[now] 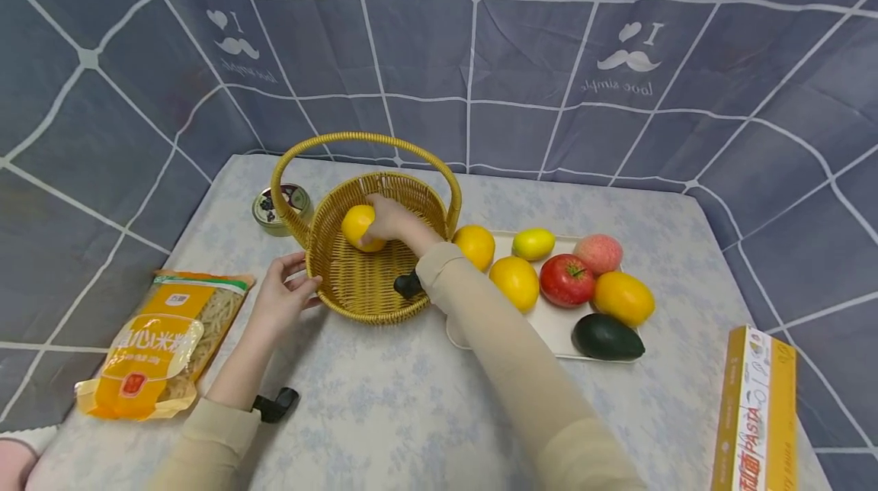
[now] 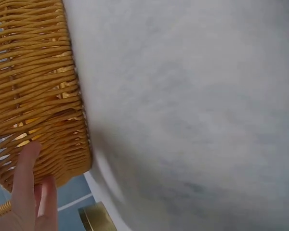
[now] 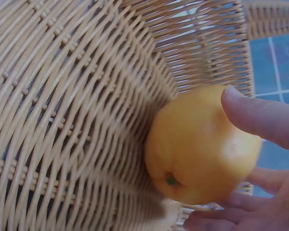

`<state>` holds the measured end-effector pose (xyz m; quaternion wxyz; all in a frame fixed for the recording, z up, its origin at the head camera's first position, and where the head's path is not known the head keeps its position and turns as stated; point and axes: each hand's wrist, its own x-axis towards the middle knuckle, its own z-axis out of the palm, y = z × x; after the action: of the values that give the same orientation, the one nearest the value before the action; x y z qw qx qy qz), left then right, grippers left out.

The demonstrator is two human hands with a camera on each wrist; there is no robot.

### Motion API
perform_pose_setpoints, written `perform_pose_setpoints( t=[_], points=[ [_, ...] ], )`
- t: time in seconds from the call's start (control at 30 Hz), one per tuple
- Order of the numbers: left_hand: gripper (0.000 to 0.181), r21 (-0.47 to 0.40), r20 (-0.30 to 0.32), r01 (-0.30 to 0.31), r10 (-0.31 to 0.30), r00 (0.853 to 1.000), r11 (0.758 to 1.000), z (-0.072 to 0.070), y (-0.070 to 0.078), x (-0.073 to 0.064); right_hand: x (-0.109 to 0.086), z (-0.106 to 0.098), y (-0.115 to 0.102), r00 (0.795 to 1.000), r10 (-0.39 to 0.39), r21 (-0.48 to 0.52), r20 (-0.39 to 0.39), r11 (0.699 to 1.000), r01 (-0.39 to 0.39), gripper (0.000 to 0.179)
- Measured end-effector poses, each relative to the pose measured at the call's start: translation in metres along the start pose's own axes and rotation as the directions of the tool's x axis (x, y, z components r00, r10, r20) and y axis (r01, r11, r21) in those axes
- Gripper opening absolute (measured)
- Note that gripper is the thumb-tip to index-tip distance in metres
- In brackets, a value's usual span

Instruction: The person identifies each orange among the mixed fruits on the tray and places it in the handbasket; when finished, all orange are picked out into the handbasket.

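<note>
A round wicker basket (image 1: 363, 277) with a tall arched handle stands on the table. Inside it, my right hand (image 1: 389, 218) holds an orange (image 1: 358, 226) near the back left of the basket. In the right wrist view the thumb lies on top of the orange (image 3: 197, 149) and the other fingers are beneath and beside it, close to the woven wall. My left hand (image 1: 284, 293) touches the basket's outer left side near the rim. The left wrist view shows its fairly straight fingers (image 2: 24, 173) against the wicker wall (image 2: 38, 96).
Right of the basket, a pale tray (image 1: 549, 331) bears oranges, a lemon (image 1: 533, 244), a pomegranate (image 1: 566, 280), a peach (image 1: 599, 254), a mango (image 1: 623, 298) and an avocado (image 1: 607, 337). A noodle bag (image 1: 165, 342), a round tin (image 1: 281, 209) and a pasta box (image 1: 754, 407) surround them.
</note>
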<state>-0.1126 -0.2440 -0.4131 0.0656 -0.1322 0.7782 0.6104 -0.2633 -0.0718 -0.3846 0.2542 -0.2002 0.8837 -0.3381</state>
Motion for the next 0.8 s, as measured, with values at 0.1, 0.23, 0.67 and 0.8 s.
perform_pose_setpoints(
  t=[0.1, 0.23, 0.67, 0.8],
  points=[
    [0.06, 0.013, -0.012, -0.002, 0.002, 1.0, 1.0, -0.001, 0.002, 0.0, -0.006, -0.007, -0.004, 0.999, -0.031, -0.011, 0.01, 0.999, 0.031, 0.083],
    [0.06, 0.039, -0.034, 0.005, -0.004, 0.999, 0.999, -0.002, 0.002, 0.001, -0.027, -0.016, -0.011, 0.992, -0.122, -0.031, 0.037, 0.992, 0.123, 0.073],
    [0.062, 0.059, -0.034, 0.044, -0.042, 0.999, 0.997, 0.005, 0.005, 0.003, -0.164, -0.067, 0.068, 0.949, -0.311, 0.26, -0.055, 0.913, 0.314, 0.054],
    [0.062, 0.068, -0.008, 0.021, -0.02, 1.0, 0.997, 0.003, 0.003, 0.001, -0.188, -0.074, 0.105, 0.973, -0.179, 0.275, -0.147, 0.937, 0.214, 0.055]
  ],
)
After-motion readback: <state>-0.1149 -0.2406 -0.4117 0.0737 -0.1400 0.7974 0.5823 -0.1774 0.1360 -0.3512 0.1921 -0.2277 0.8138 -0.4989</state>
